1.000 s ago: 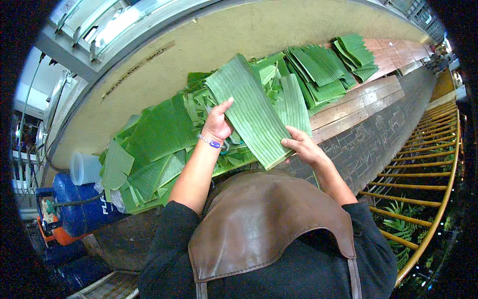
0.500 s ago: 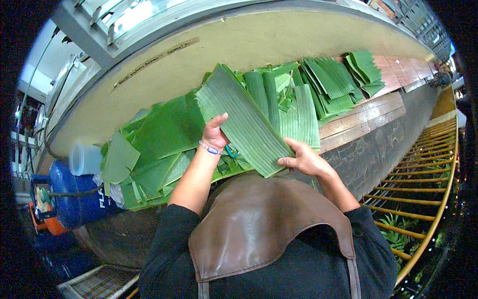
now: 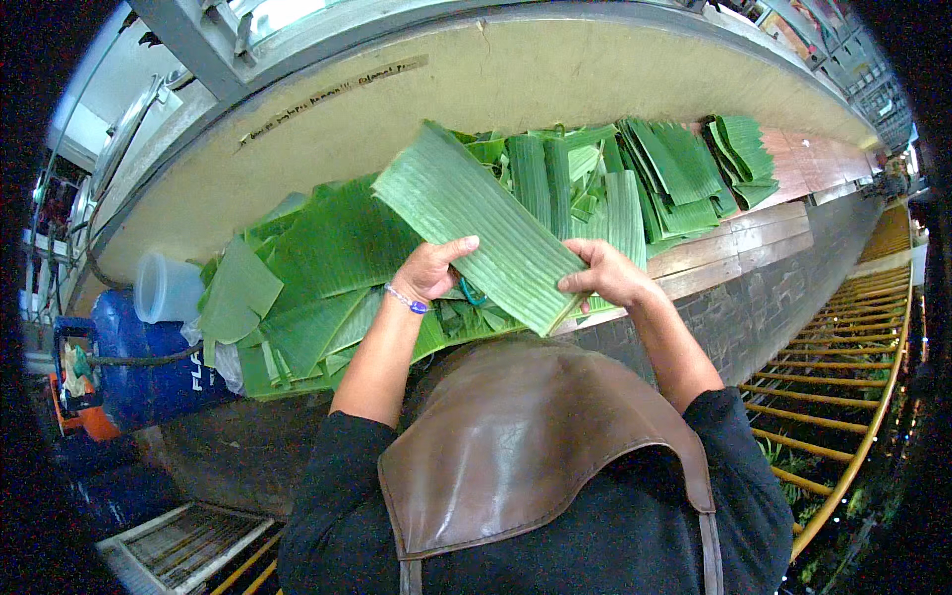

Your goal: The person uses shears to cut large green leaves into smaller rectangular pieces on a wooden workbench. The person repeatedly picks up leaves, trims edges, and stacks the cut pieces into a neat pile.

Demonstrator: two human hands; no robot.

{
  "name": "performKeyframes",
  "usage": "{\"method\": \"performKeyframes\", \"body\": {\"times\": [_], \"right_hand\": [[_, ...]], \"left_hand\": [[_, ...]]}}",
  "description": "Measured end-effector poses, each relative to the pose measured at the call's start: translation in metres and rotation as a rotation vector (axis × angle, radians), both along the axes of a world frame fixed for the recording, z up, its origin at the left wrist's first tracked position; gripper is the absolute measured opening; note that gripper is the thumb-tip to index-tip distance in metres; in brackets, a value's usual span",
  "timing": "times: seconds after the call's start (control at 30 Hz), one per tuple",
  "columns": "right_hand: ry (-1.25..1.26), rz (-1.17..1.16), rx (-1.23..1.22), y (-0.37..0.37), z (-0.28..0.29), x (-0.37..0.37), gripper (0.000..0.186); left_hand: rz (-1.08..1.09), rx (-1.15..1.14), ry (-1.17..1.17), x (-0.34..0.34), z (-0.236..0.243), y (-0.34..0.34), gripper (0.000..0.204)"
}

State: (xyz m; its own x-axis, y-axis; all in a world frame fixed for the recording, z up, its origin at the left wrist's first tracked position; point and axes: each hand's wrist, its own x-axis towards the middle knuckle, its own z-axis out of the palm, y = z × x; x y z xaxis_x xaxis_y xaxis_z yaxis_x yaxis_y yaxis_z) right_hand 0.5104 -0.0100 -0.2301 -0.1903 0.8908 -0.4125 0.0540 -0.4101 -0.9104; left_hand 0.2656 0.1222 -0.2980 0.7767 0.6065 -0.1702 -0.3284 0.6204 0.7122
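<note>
Between my hands is a long cut piece of banana leaf (image 3: 476, 213), slanting from upper left to lower right. My left hand (image 3: 433, 270) grips its near edge, thumb lying on top. At the right end my right hand (image 3: 607, 273) pinches it, thumb above and fingers partly hidden below. Beneath, a teal curved handle (image 3: 472, 291) peeks out beside my left hand. A heap of larger banana leaves (image 3: 337, 243) spreads to the left. Behind the held piece stand rolled or folded leaf strips (image 3: 538, 178). Farther right lies a stack of cut leaves (image 3: 677, 169).
A second folded leaf bundle (image 3: 742, 159) rests on the reddish bench top (image 3: 801, 159). On the left are a blue drum (image 3: 139, 372) and a translucent tub (image 3: 169, 288). A pale wall (image 3: 555, 74) runs behind the bench; a yellow railing (image 3: 823, 407) curves along the right.
The held leaf piece has tilted so its upper face shows lighter, and its lower end has risen. My right hand moved slightly up and right; my left hand shifted farther along the edge.
</note>
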Motion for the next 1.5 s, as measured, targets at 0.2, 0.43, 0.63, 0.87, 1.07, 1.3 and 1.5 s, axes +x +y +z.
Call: {"method": "performKeyframes", "body": {"times": [0.2, 0.43, 0.63, 0.87, 1.07, 1.3, 1.5], "right_hand": [[0.466, -0.319, 0.097, 0.041, -0.041, 0.019, 0.031], [-0.744, -0.058, 0.338, 0.054, -0.135, -0.058, 0.039], [-1.108, 0.147, 0.249, 0.067, -0.146, -0.111, 0.080], [-1.149, 0.085, 0.195, 0.080, -0.162, -0.110, 0.078], [-0.838, -0.169, 0.253, 0.088, -0.162, -0.094, 0.064], [0.679, -0.186, -0.207, 0.074, -0.122, -0.050, 0.032], [0.610, -0.122, 0.006, 0.030, -0.092, -0.053, 0.049]], "left_hand": [[0.411, 0.067, 0.036, -0.036, -0.002, 0.020, 0.038], [0.682, -0.004, 0.113, -0.089, -0.008, 0.024, 0.034], [0.812, -0.013, 0.086, -0.092, -0.009, 0.003, 0.034], [0.842, -0.042, 0.024, -0.097, -0.003, -0.008, 0.030], [0.857, -0.035, 0.022, -0.098, -0.001, -0.009, 0.032], [0.882, -0.055, 0.005, -0.089, -0.004, -0.003, 0.031], [0.903, -0.037, -0.019, -0.082, -0.002, 0.003, 0.030]]}}
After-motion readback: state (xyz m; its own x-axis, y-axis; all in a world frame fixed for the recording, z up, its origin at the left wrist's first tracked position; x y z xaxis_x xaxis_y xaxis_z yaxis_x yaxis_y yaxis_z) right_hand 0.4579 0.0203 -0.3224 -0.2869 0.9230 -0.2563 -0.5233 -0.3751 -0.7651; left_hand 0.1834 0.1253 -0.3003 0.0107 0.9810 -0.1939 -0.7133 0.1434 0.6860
